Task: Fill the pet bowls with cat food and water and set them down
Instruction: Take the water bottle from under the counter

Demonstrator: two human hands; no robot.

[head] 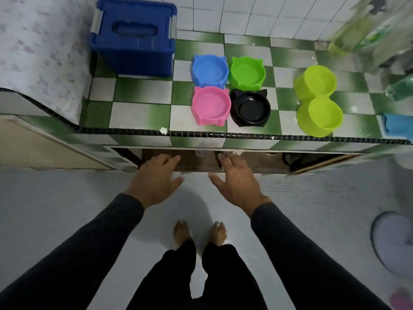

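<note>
Both hands, left hand [156, 177] and right hand [234, 182], hover open and empty; pink bowl [211, 106] sits ahead on the surface [138, 113], right hand nearer.

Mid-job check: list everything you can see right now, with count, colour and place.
Box: 1, blue, lid on, counter back left.
Cat-ear bowls: 4, empty, two-by-two at counter centre: blue back left, green back right, pink front left, black front right.
Double bowl: 1, lime, empty, counter right.
Cloth: 1, blue, counter far right edge.
Bottles: blurred, greenish, back right; count unclear.
Counter: green-white checked tiles.
Left hand: open, below counter edge.
Right hand: open, below counter edge.
Feet: 2, bare, on the floor.
</note>
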